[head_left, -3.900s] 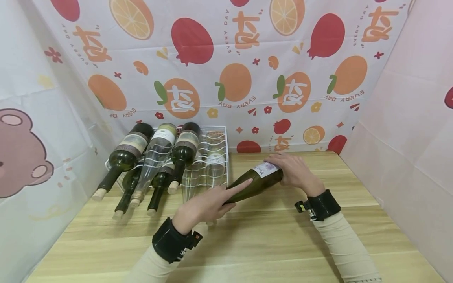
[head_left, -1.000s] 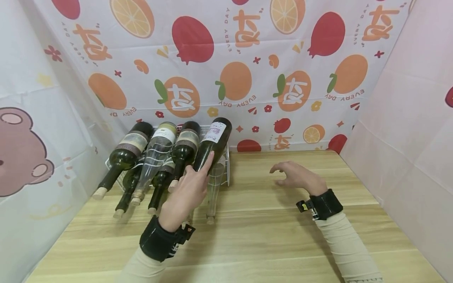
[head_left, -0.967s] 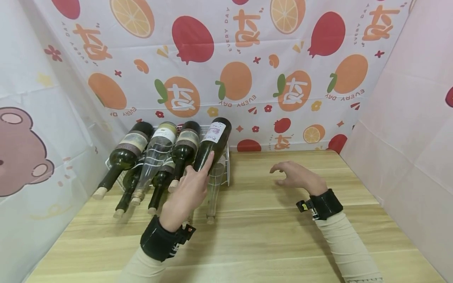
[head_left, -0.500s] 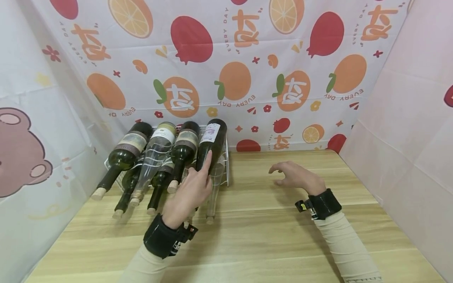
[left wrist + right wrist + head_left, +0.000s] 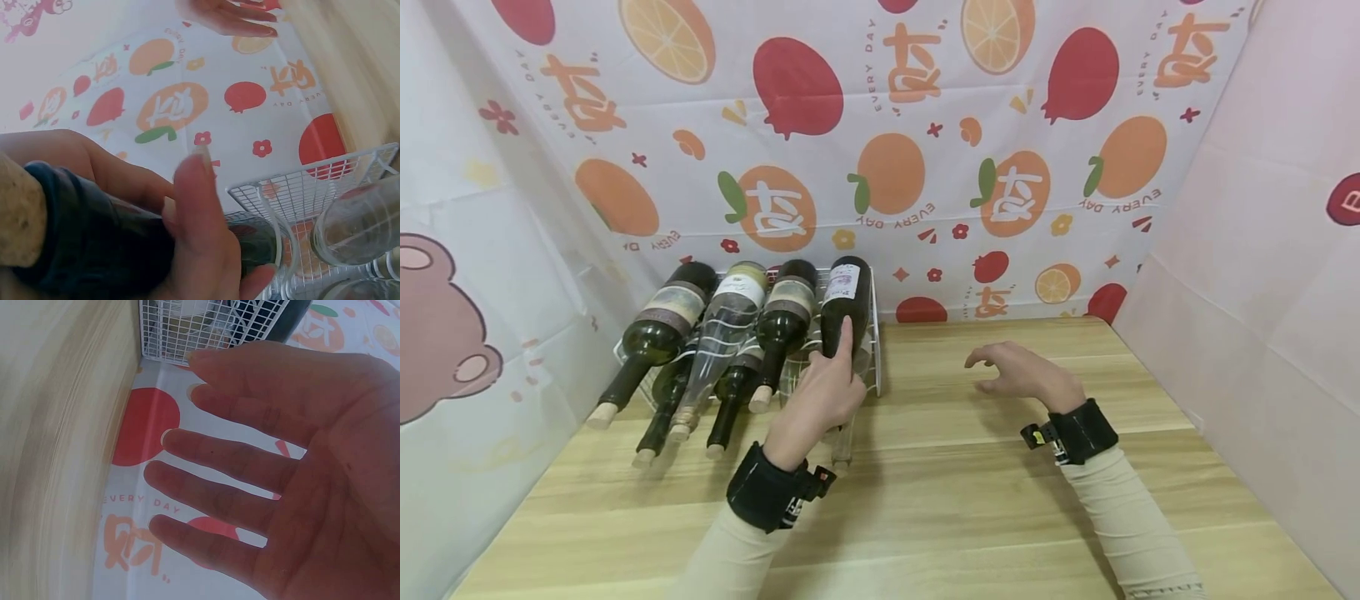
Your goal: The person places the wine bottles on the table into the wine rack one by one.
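Note:
My left hand (image 5: pixel 822 398) grips a dark green wine bottle (image 5: pixel 847 292) by its neck, index finger stretched along the body. The bottle lies over the right end of a white wire rack (image 5: pixel 877 358), base toward the back and white label up. In the left wrist view its cork (image 5: pixel 20 215) sticks out close to the camera, and fingers wrap the dark neck (image 5: pixel 106 237). How fully the bottle rests on the wires is hidden. My right hand (image 5: pixel 1017 372) hovers over the right part of the table, fingers relaxed; the right wrist view shows its palm holding nothing.
Several corked bottles fill the rack's left side, among them a dark one (image 5: pixel 655 333) and a clear one (image 5: pixel 722 333) on top, with more below. Their necks jut out over the wooden table (image 5: pixel 970 517). A fruit-print cloth (image 5: pixel 925 192) hangs behind.
Both hands held the bottle right of the rack; the right hand has let go. My left hand carried it left onto the rack, then shifted it slightly left and straightened it.

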Demonstrator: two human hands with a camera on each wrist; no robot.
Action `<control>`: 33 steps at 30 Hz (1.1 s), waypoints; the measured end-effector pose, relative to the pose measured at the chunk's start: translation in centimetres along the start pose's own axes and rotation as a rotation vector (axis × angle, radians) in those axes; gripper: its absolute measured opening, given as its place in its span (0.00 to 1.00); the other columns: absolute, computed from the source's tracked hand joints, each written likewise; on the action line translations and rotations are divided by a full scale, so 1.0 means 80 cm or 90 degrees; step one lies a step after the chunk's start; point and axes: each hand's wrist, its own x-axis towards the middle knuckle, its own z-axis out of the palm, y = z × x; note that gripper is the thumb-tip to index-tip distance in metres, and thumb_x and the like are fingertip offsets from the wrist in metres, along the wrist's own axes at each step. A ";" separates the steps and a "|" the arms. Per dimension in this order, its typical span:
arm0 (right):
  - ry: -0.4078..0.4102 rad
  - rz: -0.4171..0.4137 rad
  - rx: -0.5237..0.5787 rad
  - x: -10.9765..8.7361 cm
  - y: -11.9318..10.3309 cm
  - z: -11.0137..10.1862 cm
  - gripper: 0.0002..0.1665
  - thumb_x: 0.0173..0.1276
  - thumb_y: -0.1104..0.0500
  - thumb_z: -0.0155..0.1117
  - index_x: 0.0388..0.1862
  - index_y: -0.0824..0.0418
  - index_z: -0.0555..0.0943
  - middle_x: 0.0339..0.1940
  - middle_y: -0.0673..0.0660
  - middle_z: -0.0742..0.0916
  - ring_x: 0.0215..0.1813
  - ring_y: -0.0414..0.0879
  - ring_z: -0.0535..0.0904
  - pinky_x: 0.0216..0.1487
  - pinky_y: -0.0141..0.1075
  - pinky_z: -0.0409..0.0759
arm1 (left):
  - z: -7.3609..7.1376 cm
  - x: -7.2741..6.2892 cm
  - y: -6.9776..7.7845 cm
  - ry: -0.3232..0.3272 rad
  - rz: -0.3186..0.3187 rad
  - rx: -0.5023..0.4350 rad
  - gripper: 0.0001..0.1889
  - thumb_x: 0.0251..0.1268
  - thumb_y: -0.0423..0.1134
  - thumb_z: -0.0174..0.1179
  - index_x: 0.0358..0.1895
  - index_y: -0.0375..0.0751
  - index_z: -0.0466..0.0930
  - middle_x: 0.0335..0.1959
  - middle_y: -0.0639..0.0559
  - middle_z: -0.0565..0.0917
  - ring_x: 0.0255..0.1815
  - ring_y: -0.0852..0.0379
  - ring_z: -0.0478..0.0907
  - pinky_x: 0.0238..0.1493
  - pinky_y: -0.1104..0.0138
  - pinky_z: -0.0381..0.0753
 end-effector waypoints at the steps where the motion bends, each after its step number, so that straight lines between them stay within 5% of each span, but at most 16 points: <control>1: 0.000 0.001 -0.001 0.000 0.000 0.000 0.20 0.69 0.61 0.71 0.59 0.62 0.84 0.60 0.61 0.88 0.64 0.61 0.82 0.66 0.54 0.79 | 0.000 0.001 0.002 -0.002 -0.004 0.000 0.48 0.68 0.35 0.45 0.85 0.51 0.27 0.57 0.17 0.70 0.18 0.52 0.67 0.22 0.64 0.66; 8: 0.006 -0.017 0.001 0.000 -0.001 -0.001 0.20 0.69 0.61 0.70 0.59 0.62 0.84 0.59 0.61 0.88 0.64 0.60 0.82 0.66 0.54 0.79 | -0.005 0.012 0.014 -0.002 -0.023 0.017 0.49 0.63 0.33 0.46 0.85 0.47 0.28 0.33 0.36 0.74 0.17 0.54 0.63 0.20 0.65 0.64; 19: -0.003 -0.008 0.011 0.002 0.000 -0.002 0.20 0.71 0.60 0.68 0.60 0.62 0.84 0.60 0.61 0.88 0.64 0.58 0.82 0.65 0.54 0.80 | 0.003 0.027 0.016 0.028 -0.050 0.052 0.50 0.63 0.35 0.49 0.85 0.46 0.30 0.47 0.25 0.74 0.30 0.43 0.70 0.30 0.59 0.70; 27: 0.001 -0.023 0.020 0.003 0.000 -0.007 0.19 0.71 0.62 0.67 0.60 0.64 0.83 0.60 0.63 0.88 0.63 0.62 0.83 0.64 0.54 0.81 | 0.005 0.031 0.021 0.075 -0.021 0.073 0.47 0.65 0.36 0.51 0.85 0.42 0.38 0.47 0.19 0.76 0.40 0.35 0.78 0.36 0.52 0.79; 33: -0.012 -0.009 0.027 0.001 0.001 -0.005 0.20 0.72 0.60 0.67 0.60 0.64 0.83 0.60 0.62 0.87 0.63 0.61 0.83 0.64 0.53 0.81 | 0.003 0.025 0.017 0.046 -0.022 0.049 0.39 0.76 0.41 0.41 0.85 0.43 0.36 0.51 0.19 0.79 0.44 0.33 0.78 0.44 0.48 0.79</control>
